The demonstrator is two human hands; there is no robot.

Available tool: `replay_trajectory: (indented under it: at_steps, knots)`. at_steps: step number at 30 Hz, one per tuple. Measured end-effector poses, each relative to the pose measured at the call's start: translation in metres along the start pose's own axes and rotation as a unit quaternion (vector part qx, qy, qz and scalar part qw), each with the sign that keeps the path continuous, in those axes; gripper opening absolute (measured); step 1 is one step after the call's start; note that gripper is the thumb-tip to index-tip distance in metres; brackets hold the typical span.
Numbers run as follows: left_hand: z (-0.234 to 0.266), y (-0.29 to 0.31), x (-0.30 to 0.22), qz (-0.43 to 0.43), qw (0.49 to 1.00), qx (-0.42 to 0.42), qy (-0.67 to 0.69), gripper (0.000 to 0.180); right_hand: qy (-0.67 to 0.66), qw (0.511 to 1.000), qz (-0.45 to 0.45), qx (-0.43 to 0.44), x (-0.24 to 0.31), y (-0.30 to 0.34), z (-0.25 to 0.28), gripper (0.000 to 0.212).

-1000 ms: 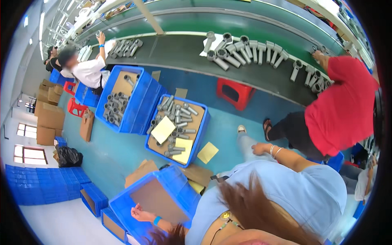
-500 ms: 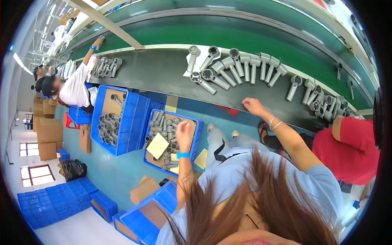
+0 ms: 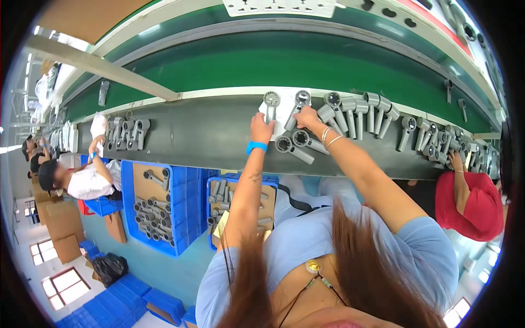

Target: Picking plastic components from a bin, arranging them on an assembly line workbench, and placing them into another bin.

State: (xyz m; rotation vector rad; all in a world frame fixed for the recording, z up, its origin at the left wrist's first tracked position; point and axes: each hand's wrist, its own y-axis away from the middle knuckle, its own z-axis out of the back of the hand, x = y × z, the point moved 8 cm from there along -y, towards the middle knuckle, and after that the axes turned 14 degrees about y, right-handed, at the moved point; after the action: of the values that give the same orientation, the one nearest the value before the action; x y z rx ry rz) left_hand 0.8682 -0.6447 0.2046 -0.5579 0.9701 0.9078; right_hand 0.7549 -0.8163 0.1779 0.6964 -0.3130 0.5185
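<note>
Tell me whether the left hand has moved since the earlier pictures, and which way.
Yes, forward: the left hand was short of the dark workbench and is now over it.

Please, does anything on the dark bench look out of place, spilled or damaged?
Nothing on the bench looks spilled or plainly damaged. Two grey fans just below the right hand in the picture look slightly askew: they lie more sideways than the row of fans to their right.
</note>
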Motion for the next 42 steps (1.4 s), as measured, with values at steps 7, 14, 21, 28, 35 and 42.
replay_trajectory:
  at_steps: [7,14,21,28,35,42]
  knots:
    - [-0.025,-0.037,0.033,0.084,0.988,0.129,-0.013,0.048,-0.046,0.992,-0.109,0.033,0.009,-0.004,-0.017,0.053]
    - [-0.01,-0.02,0.018,0.399,0.68,0.169,0.591,0.028,-0.316,0.945,-0.054,0.065,0.006,0.014,0.01,0.052]
    - [0.045,-0.009,0.031,0.339,0.771,0.143,0.52,0.029,-0.181,0.981,0.057,0.046,-0.002,0.04,0.058,0.042]
    - [0.108,0.002,0.105,0.273,0.908,0.03,0.316,0.031,-0.144,0.942,0.172,0.248,0.056,0.032,0.038,0.035]
    - [0.126,-0.012,0.115,0.042,0.998,-0.008,-0.036,0.04,0.088,0.958,0.187,0.197,0.149,0.0,-0.038,0.041]
    - [0.115,-0.019,0.113,0.012,0.993,-0.027,-0.112,0.051,-0.034,0.985,0.132,0.103,0.142,-0.034,-0.062,0.028]
